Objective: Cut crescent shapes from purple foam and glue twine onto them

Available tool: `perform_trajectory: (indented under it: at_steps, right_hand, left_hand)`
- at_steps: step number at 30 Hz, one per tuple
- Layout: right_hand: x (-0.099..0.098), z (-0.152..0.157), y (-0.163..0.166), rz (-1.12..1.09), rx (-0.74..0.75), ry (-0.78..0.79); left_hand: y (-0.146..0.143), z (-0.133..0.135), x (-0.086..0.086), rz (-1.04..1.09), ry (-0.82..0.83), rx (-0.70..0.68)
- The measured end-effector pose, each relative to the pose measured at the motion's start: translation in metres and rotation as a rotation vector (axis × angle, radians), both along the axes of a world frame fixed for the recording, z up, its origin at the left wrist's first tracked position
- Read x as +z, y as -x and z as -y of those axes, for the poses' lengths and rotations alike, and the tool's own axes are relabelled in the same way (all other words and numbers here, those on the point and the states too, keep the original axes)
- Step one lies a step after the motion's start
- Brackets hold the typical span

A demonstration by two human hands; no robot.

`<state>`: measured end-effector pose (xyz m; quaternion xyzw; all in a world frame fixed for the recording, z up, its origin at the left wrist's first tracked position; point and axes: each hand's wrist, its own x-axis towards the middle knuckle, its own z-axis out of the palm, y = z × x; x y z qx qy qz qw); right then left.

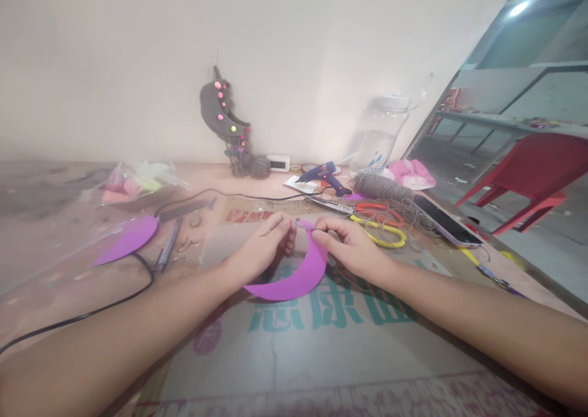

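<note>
A purple crescent cutout (294, 283) hangs between my hands over the printed cardboard sheet (239, 356). My right hand (344, 242) is closed, its thumb and forefinger pinching the crescent near its upper tip. Beside that tip my left hand (273, 239) is closed too, the thumb pressed on curled fingers. A thin grey strand shows at the tip between the two hands; whether my left fingers grip it is too blurred to make out. Just beyond my right hand lie the scissors with yellow handles (383, 236) and a pair with orange handles (374, 209).
A grey yarn ball (383, 187), phone (443, 221) and blue glue gun (321, 175) lie at the back right, near a water bottle (383, 135). At left are another purple piece (131, 239), a pen (169, 245) and a black cable (114, 300). A decorated grey crescent (220, 111) hangs behind.
</note>
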<state>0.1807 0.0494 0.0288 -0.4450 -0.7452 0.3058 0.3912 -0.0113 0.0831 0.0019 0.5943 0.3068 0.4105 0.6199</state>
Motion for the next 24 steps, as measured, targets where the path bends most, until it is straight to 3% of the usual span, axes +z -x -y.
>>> perform_trajectory:
  at_steps: [8,14,24]
  right_hand:
    - [-0.001,0.0,-0.001,-0.056,0.008,-0.01]
    - [-0.002,-0.005,-0.006,-0.255,-0.078,0.053]
    - [-0.001,-0.001,-0.004,-0.199,0.005,0.018]
  left_hand:
    - [0.002,0.0,0.005,-0.177,0.035,-0.003]
    - [0.0,-0.003,0.01,-0.119,0.04,0.046]
    - [0.002,-0.002,0.009,-0.089,0.058,0.019]
